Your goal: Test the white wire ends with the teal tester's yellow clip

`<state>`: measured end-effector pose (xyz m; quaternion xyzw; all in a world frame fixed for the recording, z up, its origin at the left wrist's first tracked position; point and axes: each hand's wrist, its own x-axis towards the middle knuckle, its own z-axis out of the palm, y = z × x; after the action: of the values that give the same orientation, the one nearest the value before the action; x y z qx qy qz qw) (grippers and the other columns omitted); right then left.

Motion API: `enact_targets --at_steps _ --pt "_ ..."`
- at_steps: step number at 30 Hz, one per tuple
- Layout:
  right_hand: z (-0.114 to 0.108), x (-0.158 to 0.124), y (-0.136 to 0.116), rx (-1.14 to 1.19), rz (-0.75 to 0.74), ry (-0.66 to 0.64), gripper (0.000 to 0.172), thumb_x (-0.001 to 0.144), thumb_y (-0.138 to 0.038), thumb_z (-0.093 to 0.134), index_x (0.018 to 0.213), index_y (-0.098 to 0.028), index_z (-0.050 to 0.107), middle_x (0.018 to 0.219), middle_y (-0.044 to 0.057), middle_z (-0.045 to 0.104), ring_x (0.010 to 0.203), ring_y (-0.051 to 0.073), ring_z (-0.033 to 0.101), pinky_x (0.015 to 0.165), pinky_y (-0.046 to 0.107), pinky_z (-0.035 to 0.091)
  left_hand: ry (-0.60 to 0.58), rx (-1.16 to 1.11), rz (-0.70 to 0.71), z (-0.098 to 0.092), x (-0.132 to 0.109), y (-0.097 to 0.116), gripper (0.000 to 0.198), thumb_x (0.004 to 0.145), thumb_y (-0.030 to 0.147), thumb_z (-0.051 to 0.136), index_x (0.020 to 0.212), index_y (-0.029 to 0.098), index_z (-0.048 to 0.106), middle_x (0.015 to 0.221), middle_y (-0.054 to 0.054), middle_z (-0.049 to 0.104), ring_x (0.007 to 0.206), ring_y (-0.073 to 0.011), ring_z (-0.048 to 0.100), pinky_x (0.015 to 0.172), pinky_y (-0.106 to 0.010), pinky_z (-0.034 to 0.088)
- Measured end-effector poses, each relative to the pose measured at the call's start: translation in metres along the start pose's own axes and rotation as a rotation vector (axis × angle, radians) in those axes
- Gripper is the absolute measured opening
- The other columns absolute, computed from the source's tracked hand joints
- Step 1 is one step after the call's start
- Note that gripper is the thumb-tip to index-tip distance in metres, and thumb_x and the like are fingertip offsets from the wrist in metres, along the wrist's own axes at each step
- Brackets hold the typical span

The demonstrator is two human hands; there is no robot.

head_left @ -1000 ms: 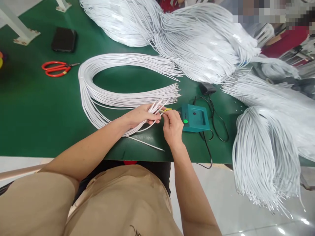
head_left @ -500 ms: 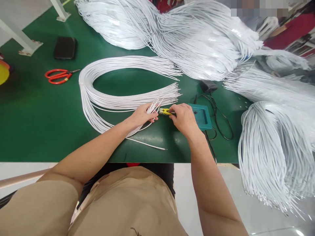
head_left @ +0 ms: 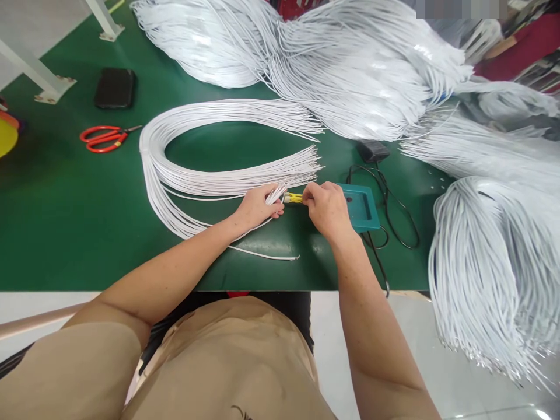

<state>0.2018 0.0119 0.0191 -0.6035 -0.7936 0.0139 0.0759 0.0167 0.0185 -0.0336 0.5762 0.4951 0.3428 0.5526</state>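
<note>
My left hand (head_left: 258, 209) is closed round a small bunch of white wires (head_left: 275, 193), whose cut ends stick up past the thumb. Just to the right, my right hand (head_left: 327, 205) pinches a small yellow tool (head_left: 294, 198) with a pale metallic tip pointing left at the wire ends. Its rear part is hidden in my fingers, and its exact kind is unclear. One loose wire (head_left: 266, 255) lies below my left hand. Behind the hands rests a U-shaped bundle of white wires (head_left: 151, 137), its ends facing right.
A teal tray-like device (head_left: 371, 210) stands beside my right hand, with a black cord (head_left: 405, 242) and a black adapter (head_left: 373, 150). Red-handled scissors (head_left: 102, 139) and a black box (head_left: 115, 87) lie at left. Large wire heaps (head_left: 350, 64) fill the back; another bundle (head_left: 472, 274) hangs over the right edge.
The yellow tool has turned slightly, and less of it shows beyond my right fingers. My left hand has shifted a little to the right with the wires. The loose wire's end has moved up slightly.
</note>
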Motion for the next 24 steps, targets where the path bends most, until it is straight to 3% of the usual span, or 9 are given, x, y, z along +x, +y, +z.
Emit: enact_targets --at_steps 2,4,6,8,15,18,20,22,24 --pt "-0.001 -0.003 0.000 0.011 -0.004 0.002 0.019 0.084 -0.011 0.051 0.087 -0.017 0.069 0.079 0.010 0.068 0.089 0.025 0.059 0.096 0.041 0.040 -0.018 -0.033 -0.001 0.000 0.000 0.000 0.036 0.070 0.017 0.066 0.106 0.017 0.065 0.078 0.000 0.067 0.070 -0.0159 0.073 0.060 -0.021 0.058" --pt "0.001 -0.009 0.002 -0.012 0.034 0.101 0.020 0.087 -0.017 0.052 0.100 -0.016 0.068 0.100 0.014 0.072 0.108 0.028 0.058 0.109 0.052 0.031 -0.035 -0.083 -0.021 0.000 0.000 0.000 0.038 0.070 0.017 0.066 0.108 0.017 0.065 0.079 0.000 0.066 0.072 -0.0165 0.073 0.062 -0.022 0.058" --pt "0.004 -0.015 0.006 -0.078 0.148 0.253 0.031 0.093 -0.024 0.048 0.118 -0.014 0.064 0.128 0.020 0.064 0.127 0.034 0.049 0.113 0.065 0.018 -0.051 -0.128 -0.049 0.000 0.000 0.001 0.040 0.070 0.016 0.068 0.109 0.017 0.064 0.080 -0.001 0.066 0.072 -0.0165 0.073 0.061 -0.022 0.058" --pt "0.010 -0.020 0.011 -0.144 0.261 0.337 0.041 0.096 -0.029 0.043 0.132 -0.012 0.056 0.143 0.024 0.052 0.137 0.039 0.039 0.110 0.072 0.016 -0.057 -0.163 -0.074 -0.002 0.000 0.003 0.042 0.068 0.015 0.070 0.110 0.016 0.064 0.078 -0.001 0.066 0.070 -0.0156 0.072 0.060 -0.021 0.056" --pt "0.011 -0.022 0.011 -0.125 0.264 0.353 0.045 0.098 -0.033 0.041 0.134 -0.010 0.055 0.140 0.024 0.054 0.134 0.038 0.043 0.109 0.067 0.023 -0.044 -0.216 -0.148 -0.012 -0.006 0.011 0.050 0.067 0.014 0.074 0.116 0.015 0.061 0.080 -0.001 0.064 0.072 -0.0143 0.071 0.061 -0.020 0.054" --pt "0.005 -0.031 -0.018 0.051 0.113 0.366 0.035 0.098 -0.031 0.041 0.120 -0.014 0.063 0.120 0.017 0.067 0.112 0.030 0.057 0.099 0.048 0.041 -0.061 -0.229 -0.117 -0.018 -0.008 0.012 0.048 0.069 0.022 0.076 0.115 0.015 0.063 0.084 -0.001 0.065 0.075 -0.0131 0.068 0.063 -0.021 0.052" --pt "0.006 -0.039 -0.045 0.174 -0.159 0.272 0.033 0.100 -0.028 0.037 0.106 -0.017 0.068 0.106 0.012 0.071 0.100 0.023 0.059 0.091 0.037 0.044 -0.092 -0.254 -0.079 -0.020 -0.010 0.013 0.045 0.069 0.026 0.077 0.110 0.013 0.065 0.084 -0.001 0.065 0.075 -0.0115 0.065 0.067 -0.021 0.050" --pt "0.011 -0.046 -0.073 0.156 -0.363 0.173 0.030 0.099 -0.024 0.039 0.095 -0.019 0.068 0.097 0.010 0.070 0.095 0.023 0.058 0.086 0.036 0.044 -0.125 -0.259 -0.060 -0.022 -0.012 0.014 0.042 0.068 0.030 0.078 0.104 0.013 0.066 0.084 0.000 0.066 0.074 -0.0105 0.061 0.069 -0.022 0.048" --pt "0.019 -0.051 -0.093 0.066 -0.385 0.133 0.029 0.096 -0.016 0.039 0.089 -0.017 0.067 0.091 0.011 0.069 0.093 0.026 0.056 0.082 0.040 0.043 -0.143 -0.225 -0.063 -0.025 -0.013 0.016 0.038 0.067 0.032 0.079 0.097 0.013 0.067 0.083 0.000 0.066 0.074 -0.0108 0.059 0.071 -0.022 0.047"
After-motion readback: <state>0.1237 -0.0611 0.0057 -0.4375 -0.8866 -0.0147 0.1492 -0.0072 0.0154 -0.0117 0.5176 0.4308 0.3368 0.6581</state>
